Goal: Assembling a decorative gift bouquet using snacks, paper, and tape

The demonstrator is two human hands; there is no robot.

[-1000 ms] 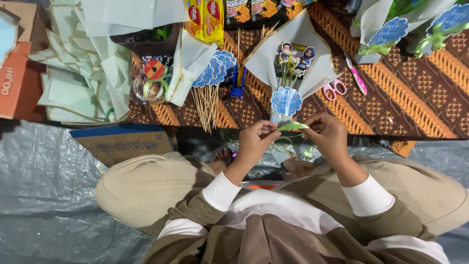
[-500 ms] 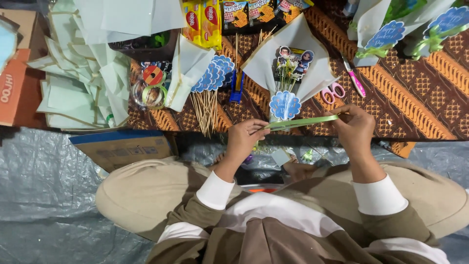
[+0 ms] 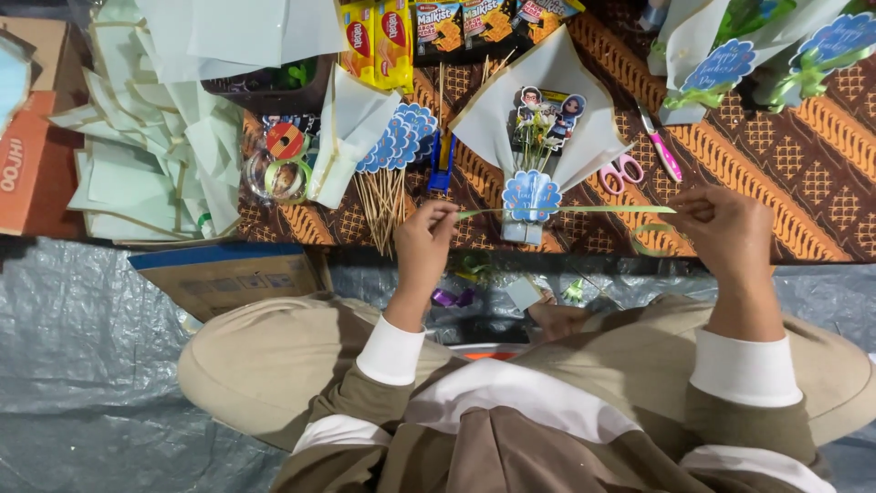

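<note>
My left hand (image 3: 424, 239) pinched one end of a green ribbon (image 3: 584, 210) and my right hand (image 3: 721, 228) gripped the other — the strip ran taut across the front of a small paper bouquet (image 3: 534, 137) on the patterned worktop (image 3: 821, 173). Pink scissors (image 3: 622, 171) lay just beside it (skewers (image 3: 383, 205) to the left).

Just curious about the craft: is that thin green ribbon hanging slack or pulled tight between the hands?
Pulled tight. The thin green ribbon runs in a straight line from the left hand to the right hand, passing the blue scalloped paper tag.
</note>
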